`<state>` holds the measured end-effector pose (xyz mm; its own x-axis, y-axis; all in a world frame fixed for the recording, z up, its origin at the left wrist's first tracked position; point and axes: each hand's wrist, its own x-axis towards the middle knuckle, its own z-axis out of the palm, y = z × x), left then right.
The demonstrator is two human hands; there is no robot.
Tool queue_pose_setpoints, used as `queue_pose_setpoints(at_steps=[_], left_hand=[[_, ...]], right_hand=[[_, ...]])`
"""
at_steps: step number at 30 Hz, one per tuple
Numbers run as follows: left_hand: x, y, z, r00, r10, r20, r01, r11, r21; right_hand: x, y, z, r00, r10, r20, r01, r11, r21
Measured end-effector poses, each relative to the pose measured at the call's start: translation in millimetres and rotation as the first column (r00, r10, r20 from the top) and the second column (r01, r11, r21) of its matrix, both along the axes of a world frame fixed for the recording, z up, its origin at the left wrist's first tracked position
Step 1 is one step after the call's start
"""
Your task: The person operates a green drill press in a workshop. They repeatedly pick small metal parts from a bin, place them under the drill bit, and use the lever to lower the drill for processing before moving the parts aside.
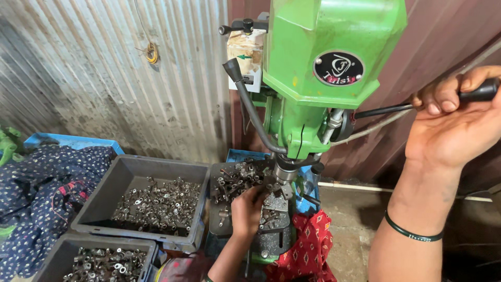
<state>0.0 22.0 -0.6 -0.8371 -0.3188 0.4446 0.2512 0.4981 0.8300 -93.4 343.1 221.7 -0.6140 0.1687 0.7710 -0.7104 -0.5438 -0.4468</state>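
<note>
Green drill press (323, 62): head at 12 o'clock, spindle over a metal work plate (271, 230). Right hand (454, 125), 3 o'clock: fingers clenched round the black feed handle (482, 91). Left hand (248, 209), 6 o'clock: on the plate under the spindle; its grasp cannot be told. Grey bins (151, 201) of small metal parts crowd 8 to 9 o'clock; red cloth (313, 245) just beside the plate. Corrugated wall (104, 78) close behind; floor (349, 219) at 4 o'clock.

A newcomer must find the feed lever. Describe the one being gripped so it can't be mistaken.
Start at the big green drill press in the middle. A thin black rod runs from its right side out to the right hand, which grips the lever by its black handle. Unlike the curved black lever on the machine's left, which nobody touches, this one is straight.
</note>
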Motion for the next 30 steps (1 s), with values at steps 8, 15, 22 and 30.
queue_pose_setpoints(at_steps=[8,15,22,30], left_hand=[[-3,5,-4,0.999,0.043,-0.025,-0.047,0.988,-0.148],[-15,6,1,0.994,0.027,-0.105,-0.048,0.978,-0.205],[-27,-3,8,0.989,0.089,-0.118,-0.118,0.957,-0.267],[-32,-5,9,0.964,0.210,-0.160,-0.242,0.946,-0.215]], right_hand=[[20,4,-24,1.000,-0.009,-0.021,0.009,1.000,-0.017],[37,3,-47,1.000,0.001,-0.028,-0.002,0.999,-0.041],[67,-2,-125,0.988,0.003,-0.155,-0.017,0.996,-0.086],[61,-5,-132,0.986,-0.027,-0.167,0.005,0.991,-0.130]])
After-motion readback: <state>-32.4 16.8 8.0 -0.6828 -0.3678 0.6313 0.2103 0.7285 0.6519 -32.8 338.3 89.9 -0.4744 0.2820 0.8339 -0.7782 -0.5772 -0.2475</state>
